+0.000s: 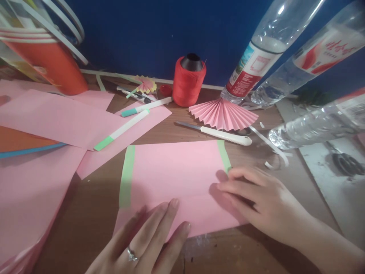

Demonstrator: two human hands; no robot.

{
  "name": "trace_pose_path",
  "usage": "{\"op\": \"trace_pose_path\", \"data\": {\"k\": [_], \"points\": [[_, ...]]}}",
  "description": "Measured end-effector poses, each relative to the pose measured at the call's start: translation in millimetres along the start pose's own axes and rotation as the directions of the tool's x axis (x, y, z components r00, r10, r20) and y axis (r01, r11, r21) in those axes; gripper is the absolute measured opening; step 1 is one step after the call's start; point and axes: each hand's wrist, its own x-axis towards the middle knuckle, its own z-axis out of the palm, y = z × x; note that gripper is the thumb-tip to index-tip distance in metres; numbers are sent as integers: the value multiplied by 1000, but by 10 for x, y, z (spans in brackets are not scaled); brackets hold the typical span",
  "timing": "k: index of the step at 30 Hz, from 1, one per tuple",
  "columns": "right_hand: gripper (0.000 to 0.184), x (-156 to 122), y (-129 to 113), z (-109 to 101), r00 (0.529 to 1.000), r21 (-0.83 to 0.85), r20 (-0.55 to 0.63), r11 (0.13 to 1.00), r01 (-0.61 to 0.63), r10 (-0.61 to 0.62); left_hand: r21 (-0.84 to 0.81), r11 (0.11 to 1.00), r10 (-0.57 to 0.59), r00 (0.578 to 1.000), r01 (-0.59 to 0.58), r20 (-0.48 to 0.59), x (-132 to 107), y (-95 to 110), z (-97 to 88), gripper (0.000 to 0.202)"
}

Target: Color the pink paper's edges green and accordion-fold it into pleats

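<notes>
A pink paper sheet [173, 171] with a green strip along its left and right edges lies on the wooden table [85, 213] in front of me. Its near part is folded over, with a crease across it. My left hand [145, 243], wearing a ring, rests flat on the folded near edge with fingers stretched out. My right hand [256, 201] presses on the sheet's right edge near the crease, fingers extended and close together. Neither hand holds anything.
A folded pink paper fan [224, 114], a white craft knife [219, 134], a red thread spool [188, 82], two white-and-green markers [122, 129], loose pink sheets [54, 118], an orange cup [48, 57] and several clear plastic bottles [285, 45] surround the sheet. A blue wall stands behind.
</notes>
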Motion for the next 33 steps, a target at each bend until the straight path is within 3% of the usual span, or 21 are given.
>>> {"op": "trace_pose_path", "data": {"k": [3, 6, 8, 14, 19, 28, 33], "points": [[35, 21, -62, -22, 981, -119, -6, 974, 192, -194, -28, 1000, -2, 997, 4, 73, 20, -27, -52, 49], [29, 72, -164, -18, 931, -148, 118, 921, 359, -344, -40, 999, 34, 991, -29, 129, 57, -54, -143, 55], [27, 96, -223, -4, 908, -156, 194, 903, 401, -370, -66, 997, 39, 984, -28, 171, 96, -74, -221, 63], [31, 46, -301, -33, 888, -228, 308, 879, 419, -343, -234, 972, 79, 946, -4, 314, 226, -148, -422, 84], [49, -55, -375, -86, 880, -292, 341, 853, 433, -330, -321, 944, 100, 867, 72, 488, 268, -192, -512, 95], [55, -100, -425, 8, 886, -269, 300, 860, 433, -352, -320, 945, 69, 920, 63, 386, 157, -203, -518, 99], [49, -97, -377, 45, 885, -252, 275, 860, 443, -376, -256, 964, 43, 911, 70, 410, -16, -292, -604, 90]]}}
